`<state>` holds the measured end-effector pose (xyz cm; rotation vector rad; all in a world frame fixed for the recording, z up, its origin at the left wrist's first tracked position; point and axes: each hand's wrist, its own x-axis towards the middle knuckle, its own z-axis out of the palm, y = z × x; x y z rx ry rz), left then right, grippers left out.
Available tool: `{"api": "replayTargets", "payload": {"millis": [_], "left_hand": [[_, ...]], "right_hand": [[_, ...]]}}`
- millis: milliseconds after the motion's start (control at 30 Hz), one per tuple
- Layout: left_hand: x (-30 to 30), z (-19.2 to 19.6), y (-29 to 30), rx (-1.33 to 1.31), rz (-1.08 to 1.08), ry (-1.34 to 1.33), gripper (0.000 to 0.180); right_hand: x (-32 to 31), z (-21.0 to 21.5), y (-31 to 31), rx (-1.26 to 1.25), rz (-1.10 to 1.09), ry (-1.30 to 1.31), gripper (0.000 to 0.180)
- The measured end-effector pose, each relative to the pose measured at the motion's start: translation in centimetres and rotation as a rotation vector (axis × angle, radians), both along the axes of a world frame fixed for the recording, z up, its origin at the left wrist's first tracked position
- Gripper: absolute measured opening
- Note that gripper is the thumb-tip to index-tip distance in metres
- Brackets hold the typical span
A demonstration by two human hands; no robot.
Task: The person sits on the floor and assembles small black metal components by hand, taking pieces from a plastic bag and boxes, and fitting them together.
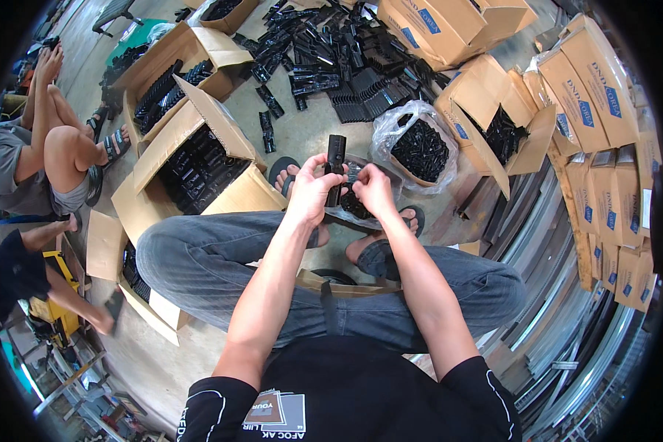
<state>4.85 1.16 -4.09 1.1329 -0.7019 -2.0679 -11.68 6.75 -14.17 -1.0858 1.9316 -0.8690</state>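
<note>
My left hand (311,193) is closed round a long black plastic part (337,153), held upright above the gap between my knees. Close to its right side, my right hand (374,190) has its fingers curled together; whatever they may pinch is hidden. Below both hands, between my feet, lies an open clear plastic bag (357,210) with small black pieces in it, partly covered by the hands. A bigger clear bag (418,151) of small black pieces sits just beyond, to the right.
Left of me stand open cardboard boxes (254,188) filled with black parts. A large heap of similar parts (309,48) covers the floor ahead. Stacked cartons (589,88) and long metal profiles (545,331) line the right. Two other people (40,158) are at the left.
</note>
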Motion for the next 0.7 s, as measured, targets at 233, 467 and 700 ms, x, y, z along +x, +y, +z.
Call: {"api": "replayTargets", "payload": {"millis": [233,467,700], "left_hand": [[-0.7,0.9,0.2,-0.136,0.000,-0.113,0.046],[-0.8,1.6,0.0,-0.210,0.095,-0.091,0.048],[-0.8,1.5,0.0,-0.299,0.131,-0.136,0.049]], "right_hand": [[-0.4,9.8,-3.8,-0.276,-0.002,-0.612,0.013],[0.4,12.3,-4.1,-0.292,0.003,-0.694,0.016],[1.2,13.3,-4.2,-0.271,0.010,-0.502,0.014]]}}
